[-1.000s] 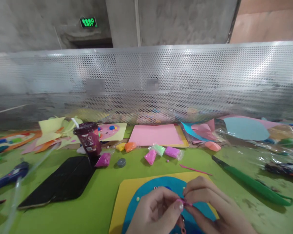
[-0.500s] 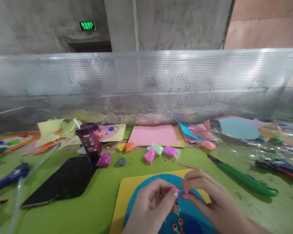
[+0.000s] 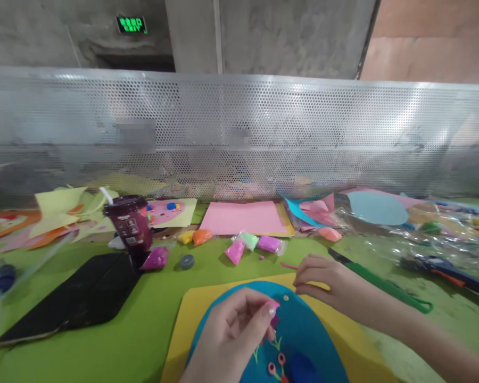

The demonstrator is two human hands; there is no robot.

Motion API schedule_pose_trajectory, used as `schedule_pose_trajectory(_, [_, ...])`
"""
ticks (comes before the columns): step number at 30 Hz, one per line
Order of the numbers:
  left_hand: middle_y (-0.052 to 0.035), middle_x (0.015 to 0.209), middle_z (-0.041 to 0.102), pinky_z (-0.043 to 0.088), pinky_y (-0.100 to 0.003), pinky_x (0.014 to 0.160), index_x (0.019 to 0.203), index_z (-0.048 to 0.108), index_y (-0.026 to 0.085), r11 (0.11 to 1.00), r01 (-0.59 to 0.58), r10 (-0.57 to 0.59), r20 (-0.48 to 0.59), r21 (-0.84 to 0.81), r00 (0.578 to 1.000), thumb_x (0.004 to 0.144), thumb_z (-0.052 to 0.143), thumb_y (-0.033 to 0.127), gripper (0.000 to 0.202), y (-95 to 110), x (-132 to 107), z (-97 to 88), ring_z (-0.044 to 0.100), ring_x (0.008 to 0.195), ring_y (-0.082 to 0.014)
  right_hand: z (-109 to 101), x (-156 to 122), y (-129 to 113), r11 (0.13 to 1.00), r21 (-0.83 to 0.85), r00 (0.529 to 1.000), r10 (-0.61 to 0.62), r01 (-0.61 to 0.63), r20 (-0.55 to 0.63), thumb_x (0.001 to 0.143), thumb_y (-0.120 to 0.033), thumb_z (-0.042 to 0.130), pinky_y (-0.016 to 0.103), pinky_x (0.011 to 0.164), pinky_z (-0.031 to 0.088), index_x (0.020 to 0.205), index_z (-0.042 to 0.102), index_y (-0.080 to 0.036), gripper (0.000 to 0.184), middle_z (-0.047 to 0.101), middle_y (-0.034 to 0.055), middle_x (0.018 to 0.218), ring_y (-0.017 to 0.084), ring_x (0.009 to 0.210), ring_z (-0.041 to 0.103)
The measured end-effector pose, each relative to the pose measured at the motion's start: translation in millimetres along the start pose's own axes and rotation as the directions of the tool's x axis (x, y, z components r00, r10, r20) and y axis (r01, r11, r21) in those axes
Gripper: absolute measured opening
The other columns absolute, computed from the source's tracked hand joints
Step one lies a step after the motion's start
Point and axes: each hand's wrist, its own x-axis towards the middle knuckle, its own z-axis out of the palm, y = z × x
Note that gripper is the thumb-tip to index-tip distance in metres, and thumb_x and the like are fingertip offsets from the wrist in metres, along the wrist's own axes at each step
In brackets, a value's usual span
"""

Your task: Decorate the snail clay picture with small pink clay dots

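Observation:
My left hand [image 3: 233, 332] hovers over a blue round paper shape [image 3: 303, 340] that lies on a yellow sheet [image 3: 179, 340]. Its thumb and forefinger pinch a small pink bit of clay [image 3: 272, 307]. Small clay flowers and dots are stuck on the blue shape. My right hand [image 3: 323, 279] reaches out past the sheet's far edge with its fingers curled, close to a thin pink stick [image 3: 289, 265] on the green table. Nothing shows in that hand.
Small bags of coloured clay [image 3: 247, 244] lie beyond the sheet. A dark cup with a straw [image 3: 127, 229] stands by a black phone [image 3: 75, 295] at left. Green scissors [image 3: 379, 284] lie at right, paper sheets and plastic wrap along the perforated metal screen [image 3: 239, 133].
The two hands were together, working the pink bit between them. Now they have parted: the right hand has moved away to the far right, the left keeps the pink bit.

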Motion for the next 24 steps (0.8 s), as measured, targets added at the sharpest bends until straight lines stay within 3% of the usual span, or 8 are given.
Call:
schedule_pose_trajectory(5, [0.0031,0.055,0.057,0.044,-0.02,0.061,0.071,0.063,0.019,0.999,0.031,-0.031,-0.018,0.025,0.999,0.073,0.062,0.042,0.023,2,-2,-0.2,0.055,0.059,-0.011,-4,-5,5,0.996,-0.049,0.99,0.075,-0.07,0.123,0.085,-0.014,0.057,0.029,0.063,0.047,0.071,0.058,-0.018,0.014,0.058,0.0025,0.074,0.019,0.073,0.056])
schedule_pose_trajectory(9, [0.0035,0.054,0.057,0.045,-0.019,0.059,0.07,0.064,0.02,0.997,0.063,-0.062,-0.032,0.048,0.998,0.071,0.063,0.041,0.021,4,-4,0.9,0.055,0.058,-0.011,-2,-5,-3,0.995,-0.065,0.964,0.085,-0.071,0.252,0.088,-0.008,0.05,0.025,0.062,0.046,0.078,0.062,-0.018,0.018,0.057,0.0026,0.079,0.016,0.072,0.056])
schedule_pose_trajectory(13, [0.0041,0.053,0.057,0.044,-0.017,0.056,0.065,0.064,0.021,0.993,0.083,-0.078,-0.071,0.078,0.994,0.072,0.064,0.037,0.017,9,-6,2.8,0.055,0.057,-0.0104,3,-6,-13,0.994,-0.075,0.926,0.096,-0.074,0.365,0.086,-0.006,0.053,0.022,0.059,0.045,0.073,0.06,-0.017,0.019,0.055,0.001,0.077,0.014,0.068,0.055])
schedule_pose_trajectory(19, [0.0048,0.051,0.056,0.044,-0.017,0.056,0.065,0.064,0.022,0.992,0.087,-0.08,-0.085,0.087,0.993,0.07,0.063,0.037,0.015,12,-9,5.1,0.054,0.055,-0.0105,9,-10,-13,0.993,-0.081,0.898,0.108,-0.081,0.427,0.084,0.001,0.049,0.022,0.063,0.045,0.08,0.06,-0.017,0.021,0.057,0.0013,0.08,0.014,0.071,0.054])
schedule_pose_trajectory(24, [0.0066,0.053,0.055,0.044,-0.016,0.057,0.066,0.063,0.024,0.99,0.12,-0.114,-0.075,0.078,0.991,0.072,0.062,0.038,0.015,10,-11,5.8,0.054,0.055,-0.0093,1,-8,-9,0.985,-0.109,0.873,0.171,-0.136,0.457,0.087,-0.007,0.052,0.025,0.062,0.044,0.078,0.061,-0.016,0.015,0.058,0.0016,0.077,0.016,0.071,0.055])
